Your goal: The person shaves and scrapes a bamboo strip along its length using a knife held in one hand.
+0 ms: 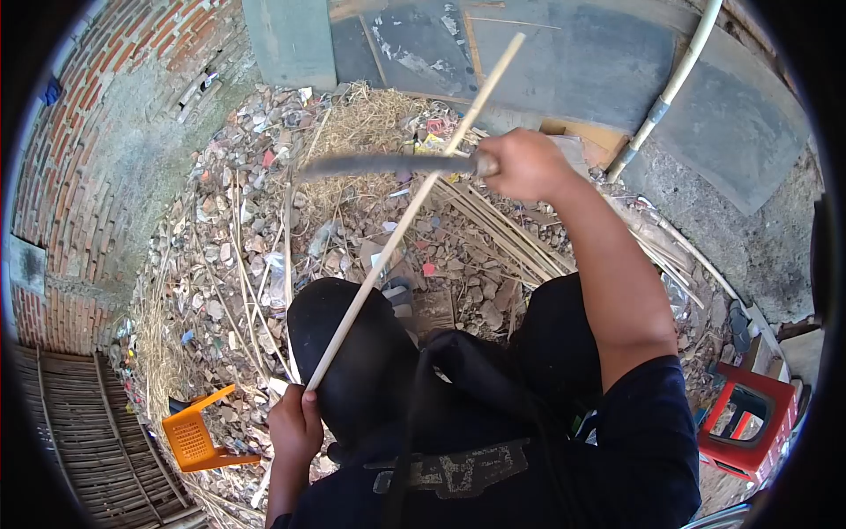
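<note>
A long pale bamboo stick (370, 275) slants up and away across my right-side view of the dark-clad knee. My left hand (296, 427) is closed around its lower end, beside the knee. In my right hand (527, 166) is the handle of a machete (379, 165), its dark blade pointing left and blurred by motion. The blade crosses the stick in its upper part; I cannot tell whether the edge touches it. The stick's far end sticks out beyond the blade.
Split bamboo strips (507, 229) lie on rubble-strewn ground (207, 309) ahead. An orange plastic piece (192, 441) sits at left, a red crate (749, 423) at right. A brick wall (88, 176), a grey wall (582, 53) and a pipe (661, 101) bound the space.
</note>
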`<state>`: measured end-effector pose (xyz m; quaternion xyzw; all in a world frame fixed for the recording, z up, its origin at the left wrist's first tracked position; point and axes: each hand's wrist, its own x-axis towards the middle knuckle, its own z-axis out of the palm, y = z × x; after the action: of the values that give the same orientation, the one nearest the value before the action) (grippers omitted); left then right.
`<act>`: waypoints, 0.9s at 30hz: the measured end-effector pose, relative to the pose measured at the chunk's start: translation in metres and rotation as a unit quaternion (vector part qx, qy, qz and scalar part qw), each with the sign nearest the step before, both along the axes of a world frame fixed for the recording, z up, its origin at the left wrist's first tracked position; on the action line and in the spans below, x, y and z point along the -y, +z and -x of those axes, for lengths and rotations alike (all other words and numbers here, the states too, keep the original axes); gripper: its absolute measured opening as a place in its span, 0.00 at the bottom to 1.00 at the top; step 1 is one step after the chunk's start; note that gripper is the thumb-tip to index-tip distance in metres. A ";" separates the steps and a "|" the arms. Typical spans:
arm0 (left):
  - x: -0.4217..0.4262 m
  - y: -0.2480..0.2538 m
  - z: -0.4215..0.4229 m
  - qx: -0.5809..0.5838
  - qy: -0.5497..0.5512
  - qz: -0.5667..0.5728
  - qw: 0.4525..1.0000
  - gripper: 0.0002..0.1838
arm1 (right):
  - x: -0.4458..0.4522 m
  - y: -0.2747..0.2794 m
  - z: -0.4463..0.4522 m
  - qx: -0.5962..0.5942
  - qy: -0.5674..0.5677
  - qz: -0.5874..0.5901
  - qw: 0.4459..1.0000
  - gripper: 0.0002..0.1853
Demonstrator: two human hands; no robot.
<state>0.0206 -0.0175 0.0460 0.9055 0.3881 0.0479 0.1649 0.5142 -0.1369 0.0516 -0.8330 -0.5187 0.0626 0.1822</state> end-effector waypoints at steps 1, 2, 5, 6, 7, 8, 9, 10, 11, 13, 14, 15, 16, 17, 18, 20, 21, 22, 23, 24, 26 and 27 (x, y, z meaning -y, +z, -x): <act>0.002 0.003 -0.004 0.022 -0.001 0.022 1.000 0.20 | 0.000 0.007 0.012 0.020 0.023 0.016 0.999 0.08; 0.003 0.006 -0.008 0.044 -0.003 0.044 0.998 0.20 | -0.002 0.008 0.019 0.012 0.029 0.027 0.999 0.09; -0.003 -0.001 -0.007 0.038 -0.019 0.037 0.998 0.21 | -0.007 -0.001 0.020 -0.071 0.049 0.050 0.995 0.11; -0.005 -0.004 -0.005 0.035 -0.021 0.032 0.999 0.20 | -0.009 -0.012 0.010 -0.107 0.020 0.031 0.994 0.12; -0.004 -0.003 -0.005 0.028 -0.018 0.034 0.999 0.20 | -0.010 -0.022 -0.001 -0.141 -0.009 0.012 0.990 0.12; -0.003 -0.001 -0.007 0.021 -0.014 0.035 0.999 0.20 | -0.011 -0.024 -0.005 -0.173 -0.038 -0.008 0.984 0.13; -0.003 0.002 -0.008 0.013 -0.012 0.035 0.999 0.20 | -0.011 -0.027 -0.007 -0.139 -0.048 -0.042 0.988 0.15; -0.002 0.006 -0.010 0.016 -0.016 0.032 0.999 0.20 | -0.011 -0.031 -0.008 -0.123 -0.033 -0.013 0.992 0.15; 0.000 0.010 -0.012 0.018 -0.018 0.029 0.999 0.20 | -0.012 -0.022 -0.003 -0.107 -0.016 0.017 0.994 0.15; 0.000 0.011 -0.015 0.011 -0.024 0.023 0.999 0.20 | -0.013 -0.006 0.017 -0.066 0.024 0.065 0.995 0.16; -0.002 0.011 -0.015 0.001 -0.028 0.021 0.999 0.20 | -0.014 0.002 0.033 -0.041 0.047 0.084 0.995 0.16; -0.003 0.010 -0.015 -0.009 -0.033 0.018 0.999 0.20 | -0.014 0.004 0.041 -0.016 0.069 0.101 0.992 0.17; -0.005 0.008 -0.016 -0.006 -0.030 0.018 0.999 0.20 | -0.016 -0.003 0.035 -0.068 0.059 0.090 0.992 0.16; -0.006 0.004 -0.015 -0.004 -0.026 0.019 0.999 0.19 | -0.020 -0.015 0.023 -0.121 0.049 0.080 0.988 0.16; -0.005 0.001 -0.013 -0.001 -0.021 0.021 1.000 0.19 | -0.022 -0.026 0.015 -0.172 0.039 0.070 0.982 0.15; -0.002 -0.002 -0.014 0.002 -0.012 0.012 1.000 0.19 | -0.026 -0.034 0.008 -0.170 0.024 0.081 0.982 0.14; -0.004 0.000 -0.013 0.005 -0.015 0.016 1.000 0.19 | -0.026 -0.036 0.009 -0.144 0.031 0.065 0.987 0.14; -0.004 0.000 -0.011 0.003 -0.017 0.024 1.000 0.20 | -0.023 -0.040 0.011 -0.121 0.037 0.052 0.991 0.14; -0.007 0.000 -0.008 0.016 -0.023 0.047 0.998 0.21 | -0.022 -0.030 0.015 -0.146 0.027 0.058 0.987 0.14; -0.008 0.000 -0.007 0.031 -0.024 0.060 0.997 0.21 | -0.021 -0.020 0.022 -0.143 0.032 0.035 0.989 0.14; -0.010 -0.001 -0.009 0.056 -0.031 0.086 0.994 0.22 | -0.016 -0.005 0.036 -0.140 0.039 -0.011 0.989 0.13; -0.010 -0.001 -0.011 0.054 -0.039 0.084 0.994 0.22 | -0.014 0.000 0.038 -0.108 0.045 0.007 0.993 0.13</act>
<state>0.0320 -0.0076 0.0449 0.8992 0.3452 0.0580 0.2626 0.4757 -0.1234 0.0519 -0.7983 -0.5326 0.1641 0.2282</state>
